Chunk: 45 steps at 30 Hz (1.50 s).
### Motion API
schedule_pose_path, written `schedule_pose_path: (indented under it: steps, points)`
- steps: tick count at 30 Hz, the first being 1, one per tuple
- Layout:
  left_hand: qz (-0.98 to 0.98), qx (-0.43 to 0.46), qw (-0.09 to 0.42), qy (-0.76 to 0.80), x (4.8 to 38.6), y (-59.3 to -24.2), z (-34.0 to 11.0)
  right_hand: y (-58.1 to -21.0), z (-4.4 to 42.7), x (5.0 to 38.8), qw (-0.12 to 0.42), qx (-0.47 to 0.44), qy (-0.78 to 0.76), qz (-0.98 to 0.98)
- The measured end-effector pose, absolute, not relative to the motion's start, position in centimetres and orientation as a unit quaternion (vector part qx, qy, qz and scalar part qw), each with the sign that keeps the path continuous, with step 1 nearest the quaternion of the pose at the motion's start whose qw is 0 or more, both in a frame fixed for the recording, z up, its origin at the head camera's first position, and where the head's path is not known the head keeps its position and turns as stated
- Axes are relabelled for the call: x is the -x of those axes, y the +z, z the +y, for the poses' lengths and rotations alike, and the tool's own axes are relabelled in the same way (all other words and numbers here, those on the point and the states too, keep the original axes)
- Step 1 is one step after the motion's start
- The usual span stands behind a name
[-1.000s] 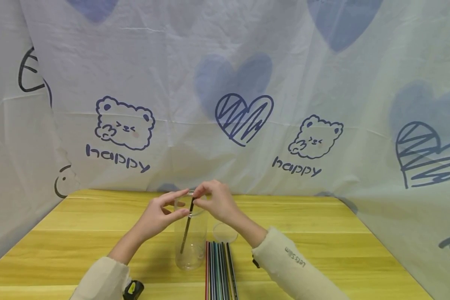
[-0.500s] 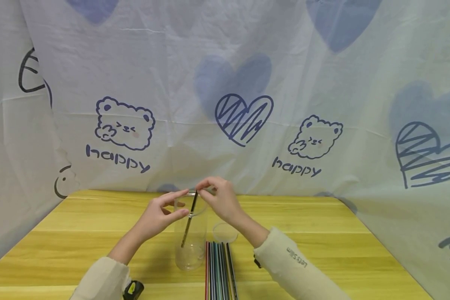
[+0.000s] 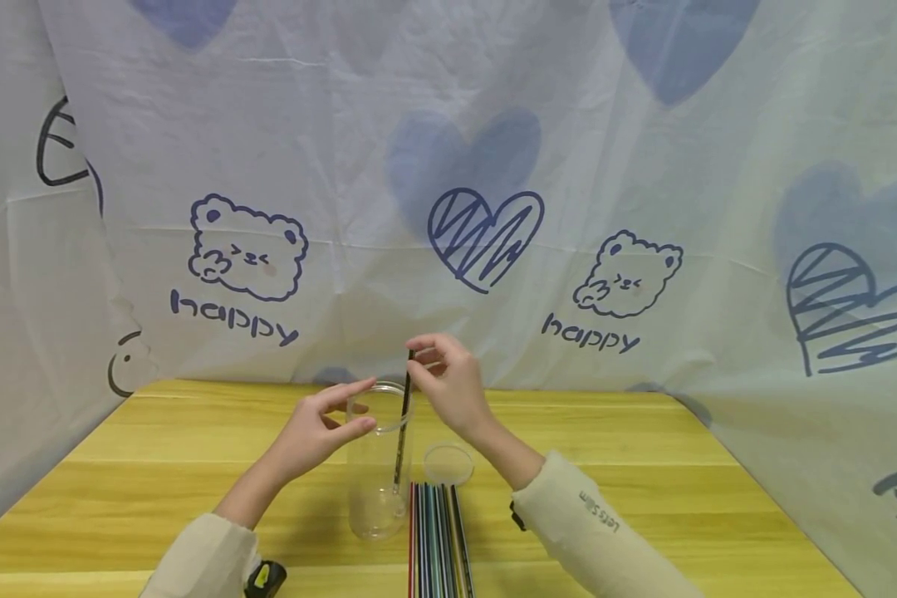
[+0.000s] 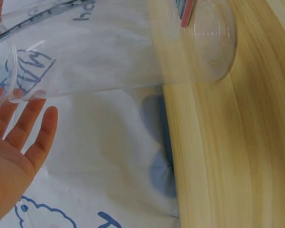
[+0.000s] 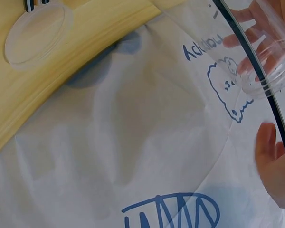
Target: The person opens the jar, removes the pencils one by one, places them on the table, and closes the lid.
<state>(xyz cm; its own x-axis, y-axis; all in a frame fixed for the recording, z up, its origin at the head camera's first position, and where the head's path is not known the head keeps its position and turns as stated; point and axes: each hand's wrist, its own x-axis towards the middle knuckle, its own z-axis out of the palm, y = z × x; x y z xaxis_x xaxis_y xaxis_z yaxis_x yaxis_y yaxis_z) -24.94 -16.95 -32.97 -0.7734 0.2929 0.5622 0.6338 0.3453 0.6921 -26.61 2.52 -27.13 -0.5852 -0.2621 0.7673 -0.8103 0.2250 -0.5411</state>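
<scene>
A tall clear plastic jar (image 3: 374,473) stands upright on the table, its mouth uncovered. My left hand (image 3: 316,433) holds it at the rim, thumb on the near side and fingers on the far side; the left wrist view shows fingertips touching the rim of the jar (image 4: 109,57). Between thumb and fingers, my right hand (image 3: 450,384) pinches the top of a dark pencil (image 3: 403,428) above the right side of the rim. The pencil's lower part shows through the jar wall, its tip off the bottom. In the right wrist view, the pencil (image 5: 247,45) crosses the jar's rim.
A row of several coloured pencils (image 3: 437,540) lies side by side on the wooden table (image 3: 605,498), just right of the jar's base. Behind them lies a round clear lid (image 3: 448,465). A printed white cloth (image 3: 359,249) hangs along the table's back edge.
My right hand has risen and shifted right, drawing the pencil upward and to the right side of the jar, where it stands more upright. The left hand and jar have stayed put.
</scene>
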Motion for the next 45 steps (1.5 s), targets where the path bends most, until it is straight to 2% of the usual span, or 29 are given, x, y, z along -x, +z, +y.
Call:
schedule_pose_path:
  steps: [11, 26, 45]
  points:
    - [-0.801, 0.290, 0.170, -0.495, 24.9, -33.2, -17.0, -26.6, 2.9, 26.6, 0.296, -0.363, 0.542, -0.698]
    - [-0.804, 0.284, 0.173, -0.493, 24.9, -33.5, -16.9, -25.4, 3.7, 27.0, 0.359, -0.367, 0.592, -0.621]
    - [-0.802, 0.286, 0.179, -0.494, 25.0, -33.6, -16.9, -23.2, 5.9, 27.2, 0.417, -0.321, 0.636, -0.564]
